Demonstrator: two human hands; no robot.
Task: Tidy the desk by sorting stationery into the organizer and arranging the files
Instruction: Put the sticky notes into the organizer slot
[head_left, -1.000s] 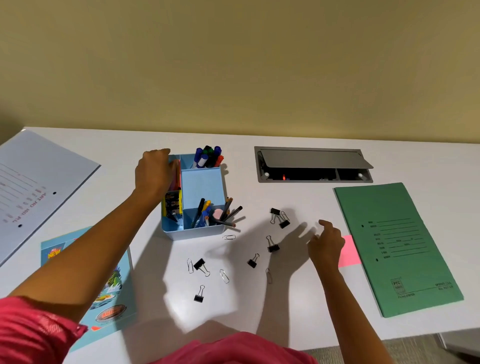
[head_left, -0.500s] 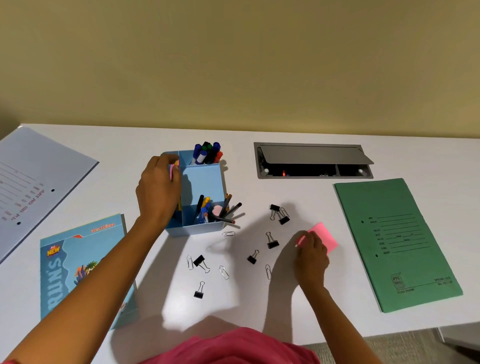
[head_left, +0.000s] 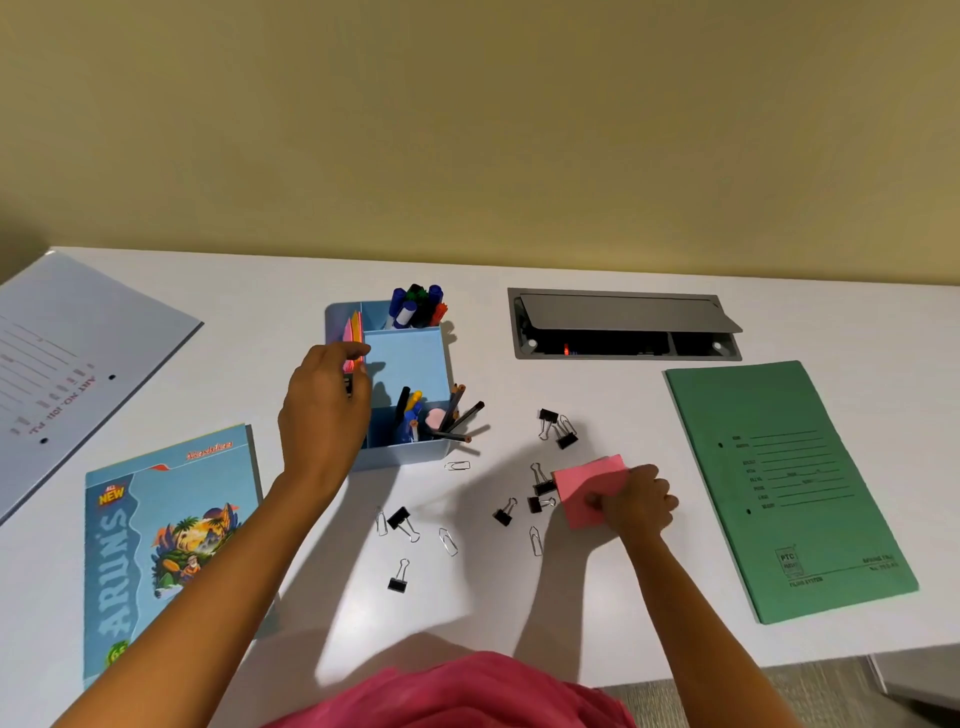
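- Step: sorting sticky notes. The right hand (head_left: 636, 501) pinches a pink square sticky-note pad (head_left: 589, 486) low at the white bench (head_left: 519, 597), among black binder clips (head_left: 566, 439).
- The left hand (head_left: 324, 415) has fingers curled at coloured notes (head_left: 353, 330) standing in the left slot of the light-blue plastic organizer (head_left: 410, 358). Grip or just touch: can't tell.
- Next, prob.: carry pad to that slot and slide it in edge-on. Clips and files to follow.
- Text: blue book (head_left: 166, 545) reads "ALL NEW ARUN'S". Green card file (head_left: 779, 519) reads "PTC", rest too small. Grey-white file (head_left: 78, 338) has red "ART NO", upside down.
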